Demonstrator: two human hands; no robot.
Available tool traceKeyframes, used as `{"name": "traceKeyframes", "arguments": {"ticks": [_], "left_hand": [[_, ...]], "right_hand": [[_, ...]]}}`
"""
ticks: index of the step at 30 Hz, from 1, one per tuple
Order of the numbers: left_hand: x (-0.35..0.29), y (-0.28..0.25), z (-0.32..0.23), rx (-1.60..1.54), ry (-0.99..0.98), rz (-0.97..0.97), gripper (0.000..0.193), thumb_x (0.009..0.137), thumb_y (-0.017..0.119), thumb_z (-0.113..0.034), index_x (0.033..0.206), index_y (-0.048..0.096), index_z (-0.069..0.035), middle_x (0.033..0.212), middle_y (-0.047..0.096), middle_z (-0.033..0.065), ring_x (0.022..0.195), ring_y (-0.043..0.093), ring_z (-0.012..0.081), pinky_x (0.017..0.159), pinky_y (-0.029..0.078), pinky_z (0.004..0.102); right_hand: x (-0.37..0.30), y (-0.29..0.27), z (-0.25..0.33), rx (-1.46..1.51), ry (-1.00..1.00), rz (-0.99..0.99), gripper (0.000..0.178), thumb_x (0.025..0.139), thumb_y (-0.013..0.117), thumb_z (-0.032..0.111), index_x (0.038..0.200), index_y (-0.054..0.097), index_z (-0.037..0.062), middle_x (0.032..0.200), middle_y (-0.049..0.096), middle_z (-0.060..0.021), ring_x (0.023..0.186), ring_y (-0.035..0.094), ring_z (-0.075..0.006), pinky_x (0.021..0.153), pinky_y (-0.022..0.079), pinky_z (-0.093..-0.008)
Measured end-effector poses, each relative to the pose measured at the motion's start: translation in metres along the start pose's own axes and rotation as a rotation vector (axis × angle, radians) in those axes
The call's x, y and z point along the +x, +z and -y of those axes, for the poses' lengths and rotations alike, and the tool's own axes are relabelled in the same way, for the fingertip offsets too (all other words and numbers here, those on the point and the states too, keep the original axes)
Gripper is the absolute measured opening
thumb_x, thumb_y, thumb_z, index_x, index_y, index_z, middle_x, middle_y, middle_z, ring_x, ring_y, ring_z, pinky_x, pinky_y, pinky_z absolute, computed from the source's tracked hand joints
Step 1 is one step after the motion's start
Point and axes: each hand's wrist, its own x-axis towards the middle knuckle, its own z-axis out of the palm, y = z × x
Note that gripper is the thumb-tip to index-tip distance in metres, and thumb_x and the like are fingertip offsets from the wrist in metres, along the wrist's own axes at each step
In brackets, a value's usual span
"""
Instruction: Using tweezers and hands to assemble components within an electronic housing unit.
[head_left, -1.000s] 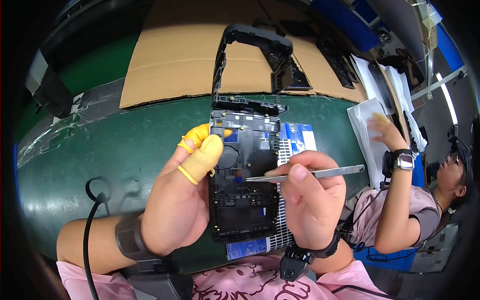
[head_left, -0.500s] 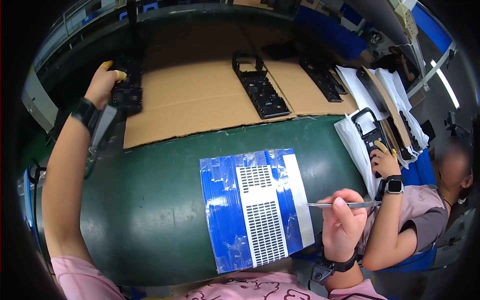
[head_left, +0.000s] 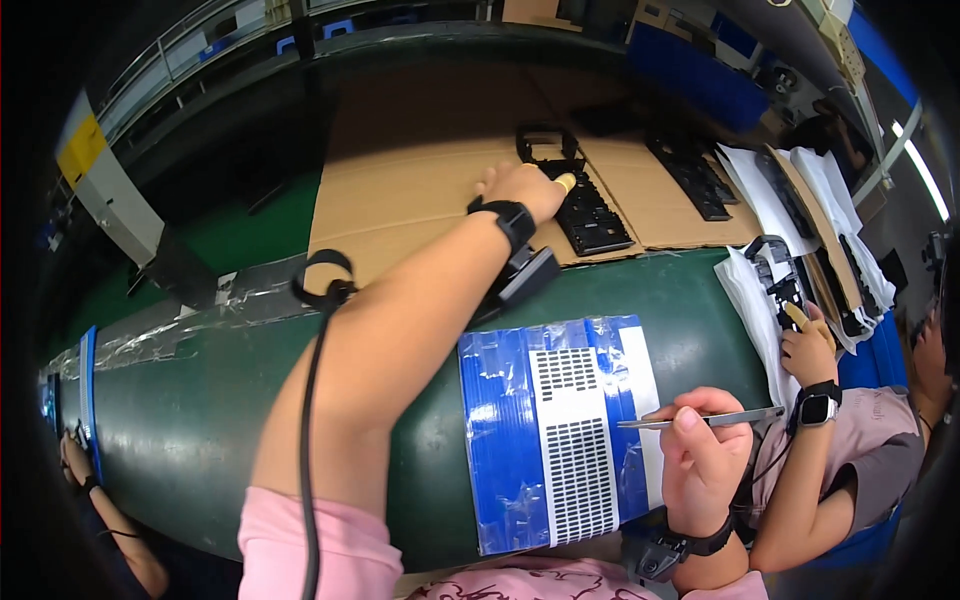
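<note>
My left hand [head_left: 528,190], with yellow finger covers, reaches across the cardboard to the left edge of a black plastic frame [head_left: 592,215]. Its fingers are apart, and I see nothing held; whether they touch the frame I cannot tell. In my right hand [head_left: 705,465] a pair of metal tweezers [head_left: 655,424] is pinched, tips pointing left. Below the tips lies a blue plastic sheet stack [head_left: 500,440] in clear film, carrying a white label sheet [head_left: 577,415] with rows of small black rectangular stickers.
Cardboard [head_left: 400,190] covers the far side of the green table [head_left: 200,420]. Another black frame [head_left: 693,175] lies farther right. A co-worker's hand [head_left: 808,350] at right touches a black frame on white wrapping [head_left: 745,305]. At far left shows another person's hand [head_left: 75,460].
My left hand has left a black part at the far left and swung right to the middle frame. That part no longer shows. The view has shifted left; my right hand still holds the tweezers.
</note>
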Motion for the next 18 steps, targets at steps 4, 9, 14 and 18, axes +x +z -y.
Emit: {"name": "traceKeyframes", "arguments": {"ticks": [4, 9, 14, 18], "left_hand": [[0.027, 0.011, 0.024, -0.252, 0.068, -0.139, 0.029, 0.07, 0.056, -0.019, 0.083, 0.061, 0.006, 0.083, 0.06, 0.0257, 0.079, 0.059, 0.0373, 0.07, 0.047, 0.0411], [-0.035, -0.056, 0.03, -1.466, -0.064, 0.242, 0.013, 0.08, 0.057, -0.006, 0.084, 0.057, 0.006, 0.073, 0.06, 0.0102, 0.06, 0.061, 0.0182, 0.054, 0.052, 0.0343], [-0.121, -0.085, 0.059, -1.586, -0.127, 0.288, 0.025, 0.089, 0.047, -0.02, 0.1, 0.056, 0.001, 0.097, 0.061, 0.0089, 0.085, 0.058, 0.0149, 0.078, 0.047, 0.0282], [-0.177, -0.085, 0.057, -1.61, -0.279, 0.258, 0.027, 0.09, 0.044, -0.023, 0.106, 0.051, -0.002, 0.1, 0.059, 0.0093, 0.087, 0.058, 0.016, 0.076, 0.05, 0.0317]], "right_hand": [[-0.004, 0.005, -0.003, -0.061, 0.033, 0.032, 0.017, 0.075, 0.061, 0.003, 0.088, 0.056, -0.0053, 0.071, 0.06, -0.0097, 0.054, 0.045, -0.0061, 0.049, 0.033, -0.018], [0.012, -0.002, -0.017, -0.1, 0.17, 0.076, 0.017, 0.076, 0.063, 0.003, 0.091, 0.058, -0.0048, 0.074, 0.06, -0.0055, 0.064, 0.054, -0.007, 0.054, 0.041, -0.0173], [0.022, 0.006, -0.044, -0.13, 0.154, 0.186, 0.013, 0.077, 0.061, 0.001, 0.09, 0.058, -0.0025, 0.073, 0.06, -0.0041, 0.063, 0.054, -0.006, 0.054, 0.042, -0.0168], [0.036, -0.004, -0.058, -0.185, 0.242, 0.187, 0.011, 0.078, 0.059, 0.002, 0.088, 0.058, -0.0018, 0.07, 0.058, -0.0021, 0.057, 0.05, -0.0028, 0.05, 0.038, -0.0159]]}}
